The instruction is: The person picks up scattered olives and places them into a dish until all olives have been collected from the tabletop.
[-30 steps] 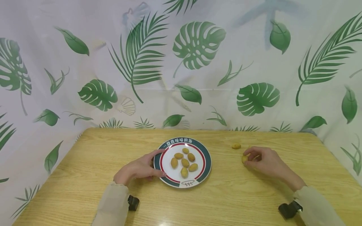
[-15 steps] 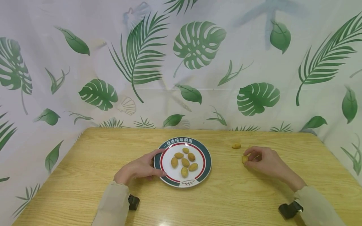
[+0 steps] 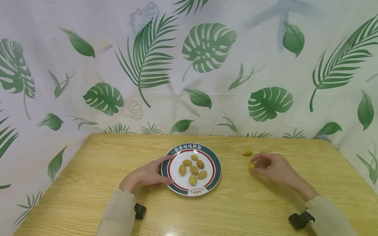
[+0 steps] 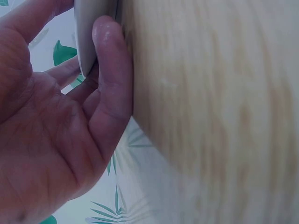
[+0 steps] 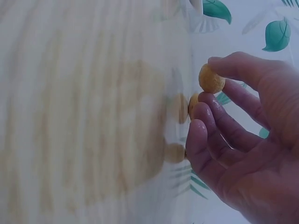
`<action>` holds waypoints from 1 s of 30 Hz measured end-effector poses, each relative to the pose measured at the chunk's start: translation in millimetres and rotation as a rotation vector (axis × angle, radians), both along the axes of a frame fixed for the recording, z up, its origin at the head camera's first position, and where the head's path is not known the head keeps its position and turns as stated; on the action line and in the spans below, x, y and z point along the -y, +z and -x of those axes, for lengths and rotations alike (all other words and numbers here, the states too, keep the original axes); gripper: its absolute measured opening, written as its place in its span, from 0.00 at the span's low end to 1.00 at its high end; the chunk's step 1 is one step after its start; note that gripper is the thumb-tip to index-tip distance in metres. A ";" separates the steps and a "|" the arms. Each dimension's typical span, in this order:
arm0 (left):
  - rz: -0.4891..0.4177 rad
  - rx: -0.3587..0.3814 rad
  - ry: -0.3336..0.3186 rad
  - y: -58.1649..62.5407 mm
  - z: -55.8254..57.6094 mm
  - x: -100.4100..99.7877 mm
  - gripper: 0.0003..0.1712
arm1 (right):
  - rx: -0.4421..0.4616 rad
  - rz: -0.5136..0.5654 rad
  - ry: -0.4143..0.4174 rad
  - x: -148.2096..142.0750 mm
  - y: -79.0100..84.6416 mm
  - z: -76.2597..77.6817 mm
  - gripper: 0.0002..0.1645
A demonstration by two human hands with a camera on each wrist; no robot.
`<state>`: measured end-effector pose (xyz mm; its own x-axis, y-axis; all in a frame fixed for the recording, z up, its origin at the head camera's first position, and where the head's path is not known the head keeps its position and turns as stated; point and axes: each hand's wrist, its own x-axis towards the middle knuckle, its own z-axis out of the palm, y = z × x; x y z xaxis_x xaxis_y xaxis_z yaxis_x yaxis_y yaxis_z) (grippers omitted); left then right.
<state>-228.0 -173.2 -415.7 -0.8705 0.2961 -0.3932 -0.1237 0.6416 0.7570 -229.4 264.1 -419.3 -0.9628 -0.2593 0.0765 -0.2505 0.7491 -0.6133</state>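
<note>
In the head view a round plate (image 3: pixel 217 168) with a dark green rim and red ring bears several small yellow oval fruits (image 3: pixel 194 169). My left hand (image 3: pixel 144 175) holds its left edge, thumb over the rim; in the left wrist view, curled fingers (image 4: pixel 112 65) reach beneath the plate's edge (image 4: pixel 86 37). To the right, my right hand (image 3: pixel 274 168) pinches another small yellow oval fruit (image 5: pixel 211 79) between thumb and fingertips, just over the table. One more fruit (image 3: pixel 247 153) lies on the table a little beyond that hand.
The wooden table (image 3: pixel 206 216) runs back to a pale curtain (image 3: pixel 165 114) printed with green leaves. Black wrist devices (image 3: pixel 299 220) sit at both sleeves.
My right hand has shifted slightly left with the pinched fruit. The left hand stays at the plate's edge, and the fruits on the plate lie as before.
</note>
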 end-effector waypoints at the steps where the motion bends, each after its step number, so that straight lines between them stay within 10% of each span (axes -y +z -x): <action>1: 0.003 0.000 -0.001 -0.1 0.0 -0.1 0.54 | -0.001 0.005 0.002 0.9 0.4 -0.4 0.17; 30: -0.010 0.014 -0.002 0.1 1.1 -0.6 0.54 | -0.122 0.146 0.177 43.3 2.5 2.0 0.15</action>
<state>-229.1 -172.6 -415.6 -0.8641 0.3018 -0.4028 -0.1333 0.6345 0.7614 -231.4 220.8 -416.8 -0.8846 -0.4006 0.2386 -0.4488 0.5928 -0.6687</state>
